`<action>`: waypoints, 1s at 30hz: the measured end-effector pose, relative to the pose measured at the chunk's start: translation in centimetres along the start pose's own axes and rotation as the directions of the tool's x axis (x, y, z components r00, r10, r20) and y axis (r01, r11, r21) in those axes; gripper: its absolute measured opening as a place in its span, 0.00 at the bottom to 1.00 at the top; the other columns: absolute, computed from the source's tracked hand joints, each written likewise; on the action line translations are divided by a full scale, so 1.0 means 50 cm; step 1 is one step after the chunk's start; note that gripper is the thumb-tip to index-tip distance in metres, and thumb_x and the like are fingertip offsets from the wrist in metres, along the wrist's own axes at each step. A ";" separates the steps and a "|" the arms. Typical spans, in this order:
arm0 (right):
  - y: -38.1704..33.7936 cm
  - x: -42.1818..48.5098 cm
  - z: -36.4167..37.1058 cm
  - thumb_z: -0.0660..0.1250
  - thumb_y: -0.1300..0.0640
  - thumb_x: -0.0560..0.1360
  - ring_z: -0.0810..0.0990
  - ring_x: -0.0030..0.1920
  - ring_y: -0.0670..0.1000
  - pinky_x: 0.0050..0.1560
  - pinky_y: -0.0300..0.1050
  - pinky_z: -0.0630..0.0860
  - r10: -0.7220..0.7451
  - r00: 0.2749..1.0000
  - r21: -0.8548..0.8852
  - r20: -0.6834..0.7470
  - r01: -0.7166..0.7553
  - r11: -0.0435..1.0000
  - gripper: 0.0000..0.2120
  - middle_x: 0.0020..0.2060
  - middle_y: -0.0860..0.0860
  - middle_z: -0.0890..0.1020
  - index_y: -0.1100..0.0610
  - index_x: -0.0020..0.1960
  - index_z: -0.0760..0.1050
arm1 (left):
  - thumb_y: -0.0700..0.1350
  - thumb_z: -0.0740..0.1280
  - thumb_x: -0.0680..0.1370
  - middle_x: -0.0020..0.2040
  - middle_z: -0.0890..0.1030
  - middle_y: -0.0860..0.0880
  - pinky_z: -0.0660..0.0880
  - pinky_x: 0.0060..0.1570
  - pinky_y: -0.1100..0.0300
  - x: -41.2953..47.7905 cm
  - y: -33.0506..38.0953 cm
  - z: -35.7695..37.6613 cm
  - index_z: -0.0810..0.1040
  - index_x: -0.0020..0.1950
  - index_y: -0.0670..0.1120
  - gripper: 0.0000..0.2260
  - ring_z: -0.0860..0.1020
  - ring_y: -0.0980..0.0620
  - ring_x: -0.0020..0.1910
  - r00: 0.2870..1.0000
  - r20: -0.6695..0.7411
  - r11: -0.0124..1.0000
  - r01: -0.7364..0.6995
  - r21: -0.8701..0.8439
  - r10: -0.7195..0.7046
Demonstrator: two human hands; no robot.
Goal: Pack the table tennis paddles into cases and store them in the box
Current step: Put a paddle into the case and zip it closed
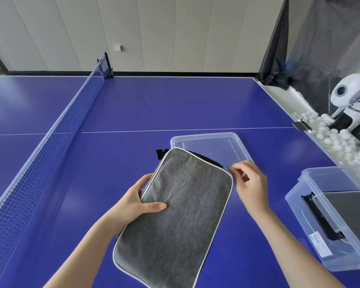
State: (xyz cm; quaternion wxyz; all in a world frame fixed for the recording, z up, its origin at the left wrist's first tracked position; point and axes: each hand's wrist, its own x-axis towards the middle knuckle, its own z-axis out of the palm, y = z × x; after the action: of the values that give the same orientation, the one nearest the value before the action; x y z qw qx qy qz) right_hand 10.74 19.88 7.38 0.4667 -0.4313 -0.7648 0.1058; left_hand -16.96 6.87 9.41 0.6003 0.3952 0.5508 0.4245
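Blue table tennis table point(175, 104) fills the view. Nearest, the grey case point(175, 215) has its long axis running away from the near edge, far end leaning right. The left hand point(137, 202) grips its left edge, thumb on top. The right hand point(250, 183) pinches the zip pull point(227, 167) at its far right corner. The clear box point(295, 202) stands at the right edge, and a clear lid point(210, 142) lies beyond the case.

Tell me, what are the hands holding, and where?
Both hold the case: the left hand grips its left edge, the right hand pinches the zip pull.
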 end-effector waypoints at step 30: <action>-0.055 0.085 0.027 0.61 0.55 0.79 0.76 0.37 0.51 0.33 0.48 0.75 -0.479 0.847 0.053 0.231 0.481 0.875 0.14 0.36 0.50 0.77 0.61 0.40 0.78 | 0.45 0.79 0.66 0.55 0.82 0.57 0.77 0.58 0.48 0.017 0.100 -0.024 0.74 0.60 0.61 0.27 0.81 0.54 0.55 0.927 0.305 0.794 -0.013 0.607 -0.218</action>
State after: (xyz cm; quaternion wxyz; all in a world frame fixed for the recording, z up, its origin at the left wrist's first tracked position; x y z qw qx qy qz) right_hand 7.26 21.77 10.86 0.3819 -0.2123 -0.8988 0.0340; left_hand -18.48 9.33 13.77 0.5571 0.6040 0.5582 0.1154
